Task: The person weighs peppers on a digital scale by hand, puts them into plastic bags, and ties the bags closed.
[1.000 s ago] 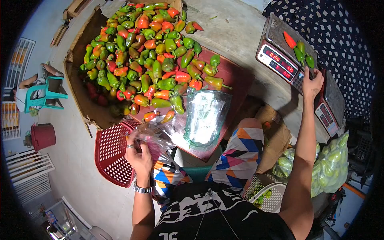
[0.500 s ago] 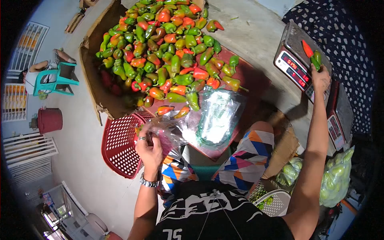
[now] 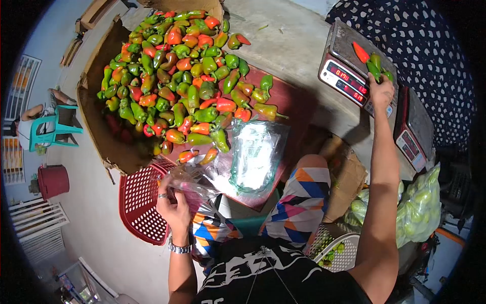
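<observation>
My right hand reaches up to a weighing scale, its fingers closed around green peppers on the plate. A red pepper lies beside them. The scale's red digits are lit. My left hand, with a ring and a wristwatch, pinches a clear plastic bag above the red basket's edge. A big heap of red and green peppers spills from a cardboard box onto a red board. A stack of clear plastic bags lies on the board near my knees.
A red perforated basket stands at the left. Beside the first scale is a second scale. Bagged green produce and a white basket are at the lower right. A person sits on a teal chair at far left.
The whole view has shifted, so most things appear further left. My right hand stays at the green peppers on the scale, its fingers spread slightly differently. My left hand still holds the bag.
</observation>
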A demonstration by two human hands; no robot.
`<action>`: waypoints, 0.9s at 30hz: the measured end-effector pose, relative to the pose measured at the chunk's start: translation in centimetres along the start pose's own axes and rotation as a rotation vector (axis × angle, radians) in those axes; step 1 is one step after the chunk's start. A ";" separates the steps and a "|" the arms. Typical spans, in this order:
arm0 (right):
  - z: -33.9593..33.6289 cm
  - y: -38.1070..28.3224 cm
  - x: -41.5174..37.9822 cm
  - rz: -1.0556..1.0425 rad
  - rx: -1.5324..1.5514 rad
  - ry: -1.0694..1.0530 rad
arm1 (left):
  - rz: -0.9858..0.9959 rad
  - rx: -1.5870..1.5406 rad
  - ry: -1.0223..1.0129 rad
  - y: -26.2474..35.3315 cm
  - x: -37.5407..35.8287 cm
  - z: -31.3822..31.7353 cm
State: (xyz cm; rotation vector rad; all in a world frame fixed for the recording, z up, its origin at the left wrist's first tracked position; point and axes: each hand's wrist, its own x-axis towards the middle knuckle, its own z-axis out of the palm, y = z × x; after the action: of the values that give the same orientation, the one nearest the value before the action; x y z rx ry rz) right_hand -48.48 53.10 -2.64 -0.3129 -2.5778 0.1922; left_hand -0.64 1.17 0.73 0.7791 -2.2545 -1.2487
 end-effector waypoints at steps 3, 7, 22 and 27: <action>-0.6 -0.9 0.2 0.026 -0.001 -0.019 | -0.015 -0.017 -0.002 0.0 0.1 0.2; -0.6 -1.5 0.8 0.056 0.001 -0.042 | 0.102 0.046 0.053 -0.6 0.3 0.5; 0.4 0.2 0.3 0.046 0.033 -0.040 | 0.107 0.210 0.076 -0.5 0.3 -0.2; 1.0 2.6 -0.2 0.051 0.084 -0.063 | 0.047 0.087 0.052 -0.9 0.1 -0.3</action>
State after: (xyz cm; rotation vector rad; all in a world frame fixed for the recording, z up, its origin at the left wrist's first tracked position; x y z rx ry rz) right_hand -48.36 55.50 -4.08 -0.3466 -2.6173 0.3324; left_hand -0.27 0.55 0.08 0.7760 -2.2850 -1.1024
